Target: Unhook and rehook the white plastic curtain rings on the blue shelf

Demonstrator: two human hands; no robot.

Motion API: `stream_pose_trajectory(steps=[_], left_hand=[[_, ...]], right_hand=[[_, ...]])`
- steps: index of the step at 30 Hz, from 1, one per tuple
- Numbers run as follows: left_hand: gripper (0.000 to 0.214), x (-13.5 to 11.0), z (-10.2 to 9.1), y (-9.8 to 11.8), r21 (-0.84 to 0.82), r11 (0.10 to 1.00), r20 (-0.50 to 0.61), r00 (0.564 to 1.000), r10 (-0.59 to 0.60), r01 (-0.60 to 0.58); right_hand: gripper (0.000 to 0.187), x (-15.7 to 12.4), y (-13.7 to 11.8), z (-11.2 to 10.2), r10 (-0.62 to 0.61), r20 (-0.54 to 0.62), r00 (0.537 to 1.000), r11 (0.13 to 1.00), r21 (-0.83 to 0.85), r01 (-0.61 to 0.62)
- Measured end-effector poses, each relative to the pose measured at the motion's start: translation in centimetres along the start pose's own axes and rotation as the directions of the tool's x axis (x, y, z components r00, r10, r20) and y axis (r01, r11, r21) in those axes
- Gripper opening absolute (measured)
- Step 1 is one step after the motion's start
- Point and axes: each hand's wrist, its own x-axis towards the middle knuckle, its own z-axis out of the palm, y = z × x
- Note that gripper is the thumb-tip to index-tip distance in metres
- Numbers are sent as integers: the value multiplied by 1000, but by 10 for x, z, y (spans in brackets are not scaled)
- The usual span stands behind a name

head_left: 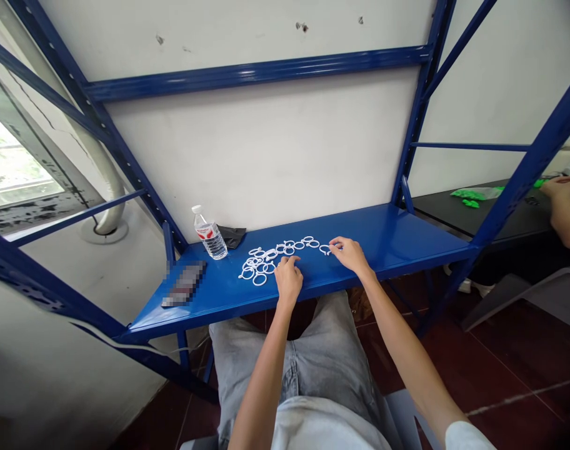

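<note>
Several white plastic rings (266,259) lie scattered on a blue metal shelf (397,237) in front of me. My left hand (289,279) rests on the shelf beside the ring pile, fingers curled, its fingertips at the nearest rings. My right hand (349,253) sits further right, with its fingers pinched on a white ring (326,249) at the end of the row.
A water bottle (210,233) stands at the shelf's left, a dark cloth (232,235) behind it and a blurred flat object (184,284) near the left front edge. Blue rack posts (529,165) frame the shelf. Another person's hand (564,200) rests on a black table with green pieces (470,195) at right.
</note>
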Motion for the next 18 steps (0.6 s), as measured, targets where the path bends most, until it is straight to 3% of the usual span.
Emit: stream_pose_trajectory(steps=[4, 9, 14, 18], left_hand=[[31, 4, -8, -4, -256, 965, 27, 998, 56, -47], [29, 10, -15, -14, -592, 805, 110, 994, 22, 48], [25, 11, -16, -14, -687, 722, 200, 977, 78, 83], [31, 11, -16, -11, -713, 688, 242, 968, 67, 131]], right_hand=[[22, -6, -15, 20, -143, 93, 985, 989, 44, 140], [32, -17, -31, 49, -255, 211, 944, 967, 81, 243], [20, -26, -40, 64, -278, 239, 930, 951, -65, 301], [26, -26, -40, 68, -264, 231, 936, 939, -158, 304]])
